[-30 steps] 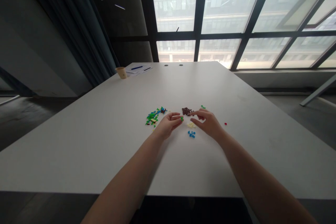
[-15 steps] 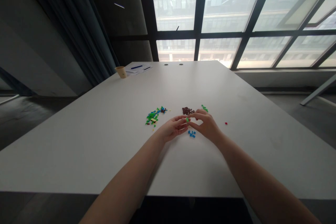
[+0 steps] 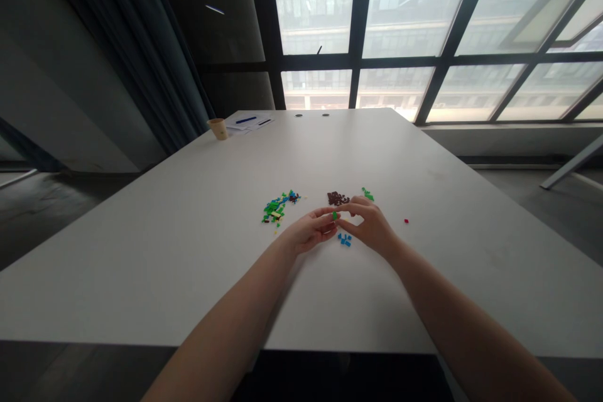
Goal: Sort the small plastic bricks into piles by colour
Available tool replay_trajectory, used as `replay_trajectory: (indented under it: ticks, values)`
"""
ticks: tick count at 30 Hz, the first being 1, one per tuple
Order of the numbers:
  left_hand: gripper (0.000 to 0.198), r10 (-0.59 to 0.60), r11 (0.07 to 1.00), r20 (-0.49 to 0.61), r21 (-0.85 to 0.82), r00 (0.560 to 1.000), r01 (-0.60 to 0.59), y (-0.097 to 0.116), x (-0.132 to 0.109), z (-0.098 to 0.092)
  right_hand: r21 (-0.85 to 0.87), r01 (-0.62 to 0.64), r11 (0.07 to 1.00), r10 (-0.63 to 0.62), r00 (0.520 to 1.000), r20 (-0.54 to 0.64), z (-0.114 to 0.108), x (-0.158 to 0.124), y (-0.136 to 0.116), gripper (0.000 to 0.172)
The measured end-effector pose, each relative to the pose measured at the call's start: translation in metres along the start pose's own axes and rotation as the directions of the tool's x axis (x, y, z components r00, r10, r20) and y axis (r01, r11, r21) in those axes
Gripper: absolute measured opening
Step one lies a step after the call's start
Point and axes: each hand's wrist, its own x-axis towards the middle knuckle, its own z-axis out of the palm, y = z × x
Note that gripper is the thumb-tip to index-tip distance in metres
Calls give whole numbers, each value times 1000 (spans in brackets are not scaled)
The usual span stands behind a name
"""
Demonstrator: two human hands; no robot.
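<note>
Between my two hands, just above the table, is a small green toy brick piece [image 3: 335, 216]. My left hand [image 3: 309, 230] pinches it from the left with curled fingers. The thumb and fingertips of my right hand [image 3: 367, 221] close on it from the right. Several blue bricks [image 3: 345, 240] lie on the table just below the fingers. A pile of dark brown bricks [image 3: 336, 198] sits beyond the hands, partly covered by my right fingers. Green bricks [image 3: 368, 193] lie behind my right hand.
A mixed heap of green, blue and yellow bricks [image 3: 274, 208] spreads left of my hands. One red brick [image 3: 406, 221] lies to the right. On the white table [image 3: 358, 151], a paper cup [image 3: 218, 129] and papers with pens [image 3: 249, 122] stand at the far left.
The green piece has turned slightly between my fingertips. Both hands stay in nearly the same place, and the loose bricks have not moved.
</note>
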Motion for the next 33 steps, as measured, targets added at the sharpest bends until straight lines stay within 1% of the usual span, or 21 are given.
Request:
replay_trajectory:
  ticks: [2,3,4,5,6,7,8,9,10,11,12,13,15,17,19,22,25,27,29,31,33]
  values:
    - [24,33,998,-18,45,999,-32,-1,2,-1,-11,4,1000,-4,1000,-3,-3,1,3,17]
    - [22,75,992,-51,102,996,-69,0,2,-2,-24,-5,1000,5,1000,-16,-7,2,7,17]
    - [19,140,971,-100,206,985,-118,0,3,-4,-45,-27,999,25,999,-40,-13,3,13,17]
    - [16,235,917,-154,362,960,-166,1,3,-7,-74,-63,995,57,995,-76,-20,4,21,18]
    - [13,352,811,-196,553,916,-193,3,3,-11,-108,-134,985,118,983,-139,-28,4,31,20]
    - [11,473,647,-213,743,855,-173,5,2,-14,-152,-215,965,182,961,-207,-36,3,43,22]
    - [11,576,448,-203,889,792,-98,7,0,-17,-204,-311,928,250,927,-279,-44,2,55,24]
    - [15,641,263,-193,965,743,23,10,-3,-20,-256,-415,873,325,887,-327,-49,0,66,24]
    - [18,675,124,-202,979,709,161,12,-6,-23,-307,-511,803,411,848,-334,-53,-2,77,24]
    - [21,686,33,-233,957,689,290,14,-9,-24,-352,-581,734,494,812,-309,-55,-4,86,24]
    - [24,681,-17,-281,917,677,398,15,-12,-25,-394,-619,679,553,785,-280,-54,-6,93,24]
    - [25,667,-41,-330,879,668,475,16,-14,-25,-431,-634,642,590,768,-251,-51,-8,98,24]
    - [27,636,-54,-388,840,667,540,17,-17,-25,-477,-620,622,616,765,-191,-43,-9,104,24]
    - [27,623,-51,-390,845,678,532,17,-17,-27,-492,-595,636,612,777,-147,-34,-7,106,25]
    - [27,624,-43,-362,869,692,493,17,-14,-31,-490,-586,646,609,782,-132,-30,-4,105,25]
    - [26,643,-11,-335,895,689,447,17,-10,-37,-471,-593,654,595,787,-165,-34,0,100,27]
    - [26,643,9,-335,903,689,430,18,-8,-41,-419,-600,681,547,798,-254,-46,3,89,27]
    - [26,643,-23,-333,892,689,451,18,-8,-41,-363,-598,714,504,800,-327,-52,4,79,31]
    - [28,654,-74,-341,860,675,505,19,-9,-42,-310,-590,745,484,798,-358,-54,4,70,34]
    - [31,668,-126,-340,825,662,551,19,-9,-44,-287,-580,763,501,810,-304,-51,4,63,34]
    - [31,667,-187,-321,801,673,568,20,-8,-47,-301,-566,768,532,825,-192,-45,3,58,32]
